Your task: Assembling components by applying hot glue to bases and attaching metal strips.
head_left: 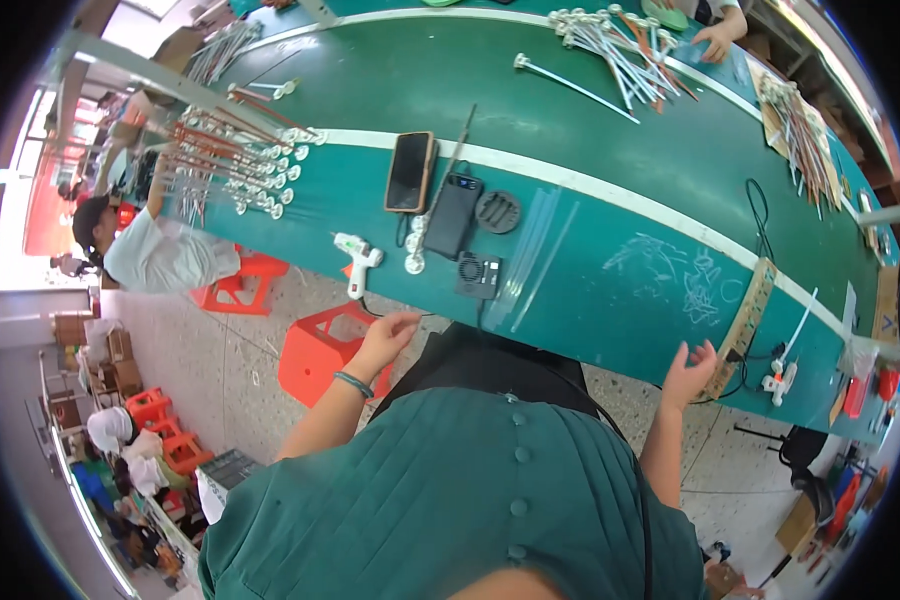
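Note:
Over the table's near edge, my left hand (pixel 388 338) is empty, its fingers loosely stretched, a dark bracelet on the wrist. Closest to it lies a white and green glue gun (pixel 358 262). My right hand (pixel 690 374) is also empty, with fingers spread, beside a long wooden power strip (pixel 748 325). Between the hands, on the green table (pixel 590 310), clear glue sticks (pixel 532 255) lie near a small black vented device (pixel 478 275). Behind that are a black power bank (pixel 454 215), a round black dish (pixel 498 212), a phone (pixel 410 172) and a rod with silvery discs (pixel 416 245).
A second glue gun (pixel 779 382) sits right of the strip, cords around it. Dried glue strands (pixel 705 285) mark the tabletop. Bundles of disc-tipped sticks (pixel 270 170) lie left, others (pixel 620 55) far back near another person's hand (pixel 715 42). A red stool (pixel 315 355) stands left.

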Demonstrator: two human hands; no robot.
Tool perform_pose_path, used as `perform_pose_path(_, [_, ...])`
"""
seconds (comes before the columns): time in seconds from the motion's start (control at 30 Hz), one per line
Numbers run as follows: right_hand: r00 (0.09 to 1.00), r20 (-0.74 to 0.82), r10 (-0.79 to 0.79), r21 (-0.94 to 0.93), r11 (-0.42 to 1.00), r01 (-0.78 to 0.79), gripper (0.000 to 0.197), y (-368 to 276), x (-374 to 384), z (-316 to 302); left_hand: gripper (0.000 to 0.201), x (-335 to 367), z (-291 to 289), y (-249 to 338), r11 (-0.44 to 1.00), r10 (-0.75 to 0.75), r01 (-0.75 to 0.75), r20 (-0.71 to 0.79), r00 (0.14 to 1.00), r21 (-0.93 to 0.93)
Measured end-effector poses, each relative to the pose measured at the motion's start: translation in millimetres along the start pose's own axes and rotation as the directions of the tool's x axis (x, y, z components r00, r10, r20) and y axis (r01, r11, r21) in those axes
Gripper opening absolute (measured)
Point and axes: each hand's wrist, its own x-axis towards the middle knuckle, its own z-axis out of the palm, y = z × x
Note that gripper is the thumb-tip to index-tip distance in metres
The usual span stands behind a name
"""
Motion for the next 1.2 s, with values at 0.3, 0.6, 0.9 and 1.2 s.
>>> perform_pose_path(0.3, [0.794,0.495,-0.352,0.127,0.934,0.334,0.079,-170,-61,133,0.026,72,-6,43,0.969,0.247,-0.247,-0.192,0.950,0.024])
perform_pose_path(0.6, [0.826,0.453,-0.336,-0.053,0.914,0.402,0.083,-232,-84,172,0.052,88,21,45,0.989,0.135,-0.130,-0.071,0.988,0.068])
perform_pose_path(0.9, [0.843,0.503,-0.189,-0.145,0.943,0.298,0.046,-198,-53,164,0.027,113,-70,60,0.942,0.302,-0.326,-0.612,0.731,0.075])
perform_pose_path(1.2, [0.812,0.499,-0.303,0.057,0.947,0.318,0.032,-157,-38,164,0.035,47,-117,-52,0.969,-0.080,0.209,-0.639,0.765,0.129])
